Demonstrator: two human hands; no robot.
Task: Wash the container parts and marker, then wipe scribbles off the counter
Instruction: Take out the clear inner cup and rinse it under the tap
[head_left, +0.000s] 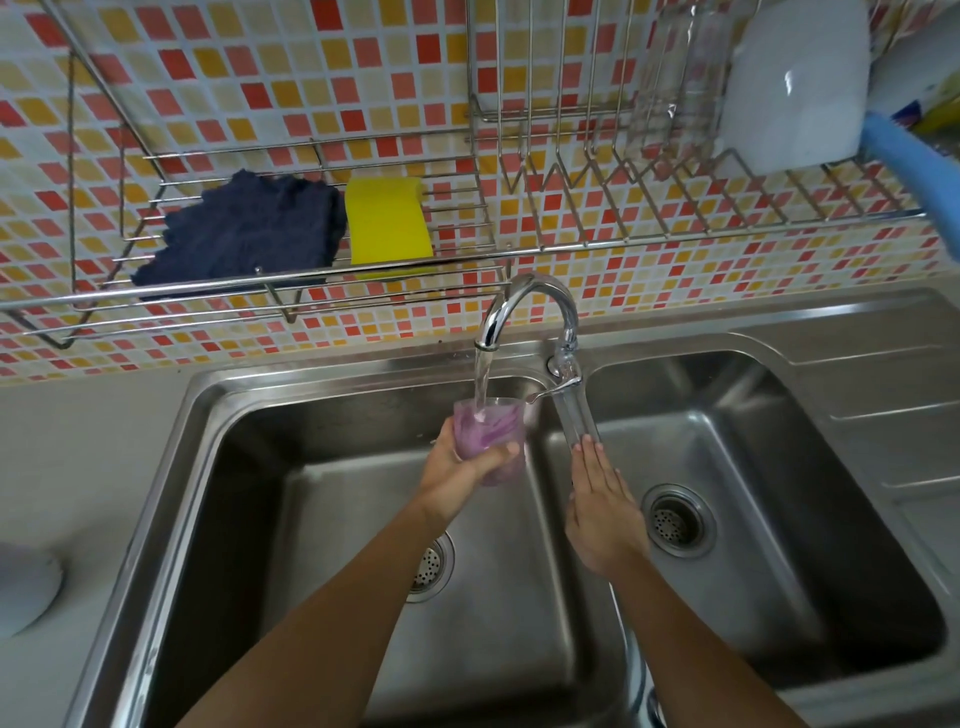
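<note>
I see the left hand (462, 470) with fingers (506, 451) curled round the wet see-through purple plastic cup (493, 428) under the running silver tap (524, 296), the right hand (602, 512) flat and straight; I think the cup is light and slippery, so hold its middle.

Wire rack (727, 232) on mosaic tiles (260, 78); navy cloth (244, 234) just beside yellow sponge (387, 221) (left shelf); white bowl (795, 83) tilted at right end; steel double sink (857, 332) below.

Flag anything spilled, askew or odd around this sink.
Nothing stands out. Water from the faucet falls straight into the purple-streaked container that the left hand holds over the left basin; the right hand touches the lever with straight fingers. No spill shows.
</note>
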